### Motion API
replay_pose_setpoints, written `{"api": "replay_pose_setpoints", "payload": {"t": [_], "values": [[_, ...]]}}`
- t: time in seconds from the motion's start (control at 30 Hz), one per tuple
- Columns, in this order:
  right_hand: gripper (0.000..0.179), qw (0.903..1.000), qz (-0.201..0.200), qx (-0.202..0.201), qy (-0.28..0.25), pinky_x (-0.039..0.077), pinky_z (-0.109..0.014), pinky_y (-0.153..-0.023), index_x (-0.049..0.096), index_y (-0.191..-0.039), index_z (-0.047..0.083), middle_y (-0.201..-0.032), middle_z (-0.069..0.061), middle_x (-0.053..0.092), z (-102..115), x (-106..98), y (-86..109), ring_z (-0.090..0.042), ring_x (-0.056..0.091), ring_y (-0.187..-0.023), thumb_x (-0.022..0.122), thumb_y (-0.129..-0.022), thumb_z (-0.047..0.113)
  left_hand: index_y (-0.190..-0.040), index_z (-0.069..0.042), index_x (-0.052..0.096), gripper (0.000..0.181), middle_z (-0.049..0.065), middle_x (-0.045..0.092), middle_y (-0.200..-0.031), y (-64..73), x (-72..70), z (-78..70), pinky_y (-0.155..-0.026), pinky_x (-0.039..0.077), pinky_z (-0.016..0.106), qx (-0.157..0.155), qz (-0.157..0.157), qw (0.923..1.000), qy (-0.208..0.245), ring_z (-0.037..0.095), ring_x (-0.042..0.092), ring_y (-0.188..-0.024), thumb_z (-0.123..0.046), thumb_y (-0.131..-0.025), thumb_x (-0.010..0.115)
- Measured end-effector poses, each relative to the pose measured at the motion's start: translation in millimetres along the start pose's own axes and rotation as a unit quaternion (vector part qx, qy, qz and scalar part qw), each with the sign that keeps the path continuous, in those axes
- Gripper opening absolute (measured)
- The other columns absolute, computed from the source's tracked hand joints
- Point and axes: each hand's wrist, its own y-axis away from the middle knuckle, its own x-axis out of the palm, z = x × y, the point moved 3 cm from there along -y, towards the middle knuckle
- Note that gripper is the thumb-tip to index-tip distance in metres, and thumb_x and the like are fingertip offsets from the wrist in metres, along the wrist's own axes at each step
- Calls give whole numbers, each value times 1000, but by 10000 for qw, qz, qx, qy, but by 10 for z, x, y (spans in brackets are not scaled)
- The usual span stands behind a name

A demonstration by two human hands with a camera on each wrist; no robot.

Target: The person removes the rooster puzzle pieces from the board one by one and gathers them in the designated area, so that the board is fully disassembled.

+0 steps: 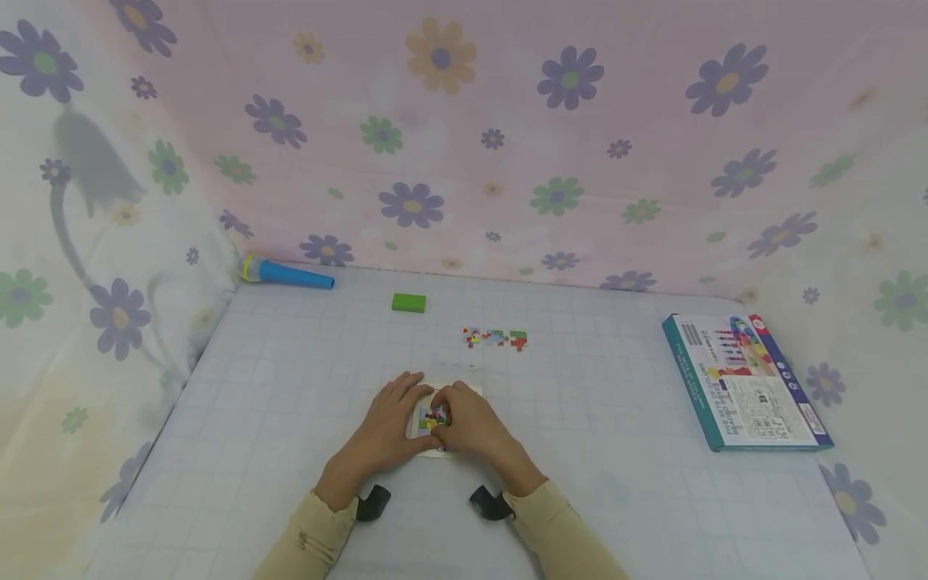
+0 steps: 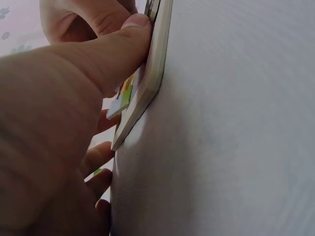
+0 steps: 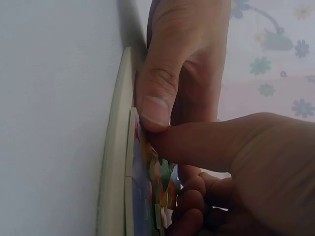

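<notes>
A small wooden puzzle board (image 1: pixel 438 453) with a raised pale rim lies on the table in front of me. Colourful jigsaw pieces (image 1: pixel 431 420) are joined on it, and one corner of them tilts up off the board in the left wrist view. My left hand (image 1: pixel 387 423) lies along the board's left side, fingers extended, its thumb pressing at the near edge. From the right, my right hand (image 1: pixel 474 423) pinches the jigsaw pieces between thumb and curled fingers. Both thumb tips meet in the right wrist view. The hands cover much of the picture.
Beyond the board lie three loose jigsaw pieces (image 1: pixel 495 337) in a row. A green block (image 1: pixel 409 303) and a blue toy microphone (image 1: pixel 293 275) are farther back, to the left. At the right sits a flat toy box (image 1: pixel 750 383). Flowered cloth (image 1: pixel 464 161) walls surround the table.
</notes>
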Motion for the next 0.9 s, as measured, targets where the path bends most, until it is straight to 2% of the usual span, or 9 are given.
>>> {"api": "replay_pose_setpoints", "payload": {"t": [0.23,0.33,0.53,0.9], "values": [[29,9999,-93,43,-134,37,-21,-59,67,-105,11,-89,0,47,18,-17,10,-10,44,-70,83,-81,14,-142,-15,51,77,10,40,-160,0,-9,-16,-126,24,56,100,-139,9999,-8,34,29,-154,-41,-79,87],[28,9997,-198,-29,-161,38,-21,-61,67,-103,12,-91,0,47,15,-32,25,-10,45,-72,84,-81,14,-142,-15,51,77,10,40,-160,1,-18,-29,-127,23,56,73,-137,9999,-2,34,28,-155,-41,-80,87],[26,9994,-332,102,-44,40,-21,-63,67,-99,14,-92,-1,49,-21,-51,49,-10,47,-74,86,-82,20,-142,-15,52,77,9,40,-161,2,-11,-32,-127,23,56,7,-149,9999,19,33,28,-155,-43,-80,86],[28,9995,-284,130,39,40,-21,-64,72,-104,11,-91,0,50,9,-47,55,-9,46,-72,85,-82,21,-142,-16,53,75,9,39,-161,5,-3,-1,-128,22,55,23,-141,9999,17,32,27,-155,-44,-80,86]]}}
